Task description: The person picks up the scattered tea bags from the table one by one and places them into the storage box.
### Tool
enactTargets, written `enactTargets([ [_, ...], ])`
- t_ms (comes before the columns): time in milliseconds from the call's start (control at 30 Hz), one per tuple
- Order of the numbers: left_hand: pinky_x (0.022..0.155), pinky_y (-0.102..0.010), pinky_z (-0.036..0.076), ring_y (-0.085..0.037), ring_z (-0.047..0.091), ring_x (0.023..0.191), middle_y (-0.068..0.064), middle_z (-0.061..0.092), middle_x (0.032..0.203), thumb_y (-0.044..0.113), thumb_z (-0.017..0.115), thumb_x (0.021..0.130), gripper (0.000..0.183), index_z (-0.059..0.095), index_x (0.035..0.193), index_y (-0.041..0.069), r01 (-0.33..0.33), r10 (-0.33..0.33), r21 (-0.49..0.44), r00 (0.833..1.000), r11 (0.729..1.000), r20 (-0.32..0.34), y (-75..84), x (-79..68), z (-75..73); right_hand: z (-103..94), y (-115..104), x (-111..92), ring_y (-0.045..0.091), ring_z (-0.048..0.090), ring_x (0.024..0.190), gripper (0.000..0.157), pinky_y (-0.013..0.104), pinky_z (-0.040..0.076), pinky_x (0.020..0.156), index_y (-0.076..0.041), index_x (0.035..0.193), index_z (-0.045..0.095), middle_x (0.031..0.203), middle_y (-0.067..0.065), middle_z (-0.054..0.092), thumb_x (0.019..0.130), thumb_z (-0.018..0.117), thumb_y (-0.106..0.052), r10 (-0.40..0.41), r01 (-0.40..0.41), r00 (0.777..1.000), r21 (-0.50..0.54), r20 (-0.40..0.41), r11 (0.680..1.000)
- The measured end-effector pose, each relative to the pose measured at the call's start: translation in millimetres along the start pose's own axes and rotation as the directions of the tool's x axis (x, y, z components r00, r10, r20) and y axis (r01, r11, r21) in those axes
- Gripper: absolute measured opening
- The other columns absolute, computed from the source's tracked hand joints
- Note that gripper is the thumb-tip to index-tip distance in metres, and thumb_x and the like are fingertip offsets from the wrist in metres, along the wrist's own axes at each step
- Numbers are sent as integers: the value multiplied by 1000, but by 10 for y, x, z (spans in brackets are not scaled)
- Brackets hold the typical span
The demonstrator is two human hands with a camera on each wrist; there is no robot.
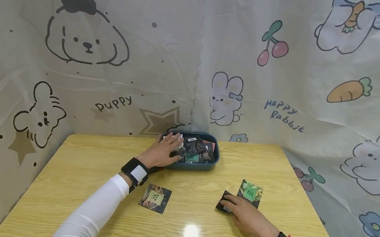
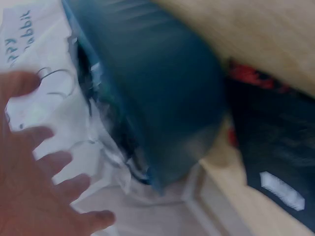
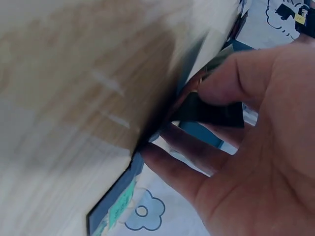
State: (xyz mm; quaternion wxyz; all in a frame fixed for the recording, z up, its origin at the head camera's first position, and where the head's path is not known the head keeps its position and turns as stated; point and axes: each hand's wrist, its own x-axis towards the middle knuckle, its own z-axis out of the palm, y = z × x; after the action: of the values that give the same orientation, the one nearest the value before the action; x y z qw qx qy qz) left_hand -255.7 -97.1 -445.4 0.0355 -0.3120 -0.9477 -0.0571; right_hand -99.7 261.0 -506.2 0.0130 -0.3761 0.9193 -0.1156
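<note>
My left hand, its fingers spread, reaches over the left end of a dark blue bin filled with small packets. The left wrist view is blurred but shows the fingers apart, with nothing between them. Near the table's right side, my right hand holds a small black packet between thumb and fingers; the right wrist view shows the thumb on this packet. Just behind that hand lies a flat dark packet with a green label, its lower part hidden by the hand.
A square packet with a pale green label lies on the wooden table, left of centre. Another dark packet lies beside the bin, mostly hidden under my left wrist in the head view. A patterned cloth hangs behind the table.
</note>
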Motion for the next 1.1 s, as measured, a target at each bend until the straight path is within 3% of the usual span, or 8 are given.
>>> enactTargets([
  [67,106,-63,8,-30,6,137,-7,9,153,48,47,93,68,18,148,21,-6,7,-31,1000,1000,29,-8,-60,38,13,-1,-3,30,45,117,51,44,45,91,-14,131,49,133,14,45,84,62,-2,32,-32,999,-16,-7,999],
  [167,107,-60,11,-31,11,136,-10,15,152,42,53,91,66,26,146,17,-42,40,-66,999,997,-36,-11,-220,33,37,-12,11,29,47,115,51,42,46,91,-14,129,51,131,12,47,82,66,-4,68,-69,997,-50,-21,996],
  [333,105,-56,25,-33,23,132,-15,27,147,36,59,89,63,35,142,13,-149,141,-52,981,987,-134,42,-605,-2,66,-40,31,27,49,113,43,41,46,91,-16,126,55,129,10,50,85,63,-7,93,-96,995,-75,-43,993],
  [433,103,-51,31,-28,24,132,-12,26,148,35,60,88,63,35,142,17,-183,175,-93,981,979,-87,139,-850,14,70,-49,37,27,50,112,41,43,46,90,-18,125,56,127,9,51,86,61,-7,94,-98,994,-78,-50,992],
  [567,101,-47,35,-23,24,132,-6,26,149,38,63,85,69,31,144,23,-178,189,-192,981,965,43,284,-1119,80,49,-51,54,26,51,111,39,42,47,89,-18,125,56,126,8,52,89,58,-6,73,-77,996,-86,-46,993],
  [800,104,-55,27,-31,21,133,-9,26,149,37,69,78,74,35,142,22,-193,259,-247,928,950,270,447,-1332,261,-149,-70,92,16,54,106,43,35,50,84,-22,127,54,122,-1,57,89,55,-1,3,-6,997,-32,-77,999],
  [933,104,-57,25,-30,24,132,-8,29,147,23,65,78,68,37,141,23,-190,246,-209,927,959,284,502,-1391,327,-365,-89,151,13,53,106,47,33,51,83,-24,130,51,122,-4,57,90,54,0,-16,19,990,16,-142,1000],
  [1100,100,-54,34,-28,33,128,-8,35,144,17,58,89,52,41,139,21,-274,279,-54,936,960,214,635,-1434,405,-636,-42,306,15,52,109,50,37,51,83,-23,135,46,125,-1,55,91,53,-1,-59,59,961,-8,-271,998],
])
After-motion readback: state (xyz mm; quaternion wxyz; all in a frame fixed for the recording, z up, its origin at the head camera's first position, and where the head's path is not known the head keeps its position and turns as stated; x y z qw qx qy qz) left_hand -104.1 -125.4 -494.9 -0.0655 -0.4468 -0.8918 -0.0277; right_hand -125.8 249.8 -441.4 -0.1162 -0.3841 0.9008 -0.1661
